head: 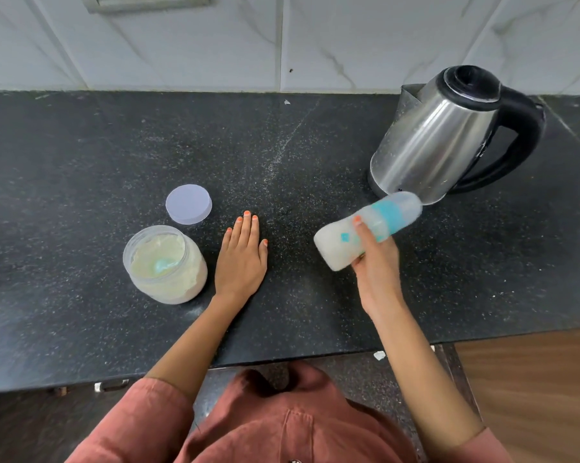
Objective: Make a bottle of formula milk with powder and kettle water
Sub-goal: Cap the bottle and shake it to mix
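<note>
My right hand [377,262] grips a baby bottle [338,243] above the counter. The bottle lies tilted, its teal collar and clear cap pointing up and right toward the kettle, and it holds whitish milk; it looks motion-blurred. My left hand [242,259] rests flat, palm down, on the black counter [81,162], holding nothing. Just left of it stands an open clear jar of cream formula powder [165,265] with a teal scoop lying in the powder. The jar's round lid [188,204] lies flat behind it. A steel kettle [442,138] with a black handle stands at the back right, lid closed.
A white marble-tiled wall [315,38] rises behind the counter. The counter's front edge runs along the bottom, with my reddish shirt [265,426] below it. A wooden surface [532,396] shows at the lower right.
</note>
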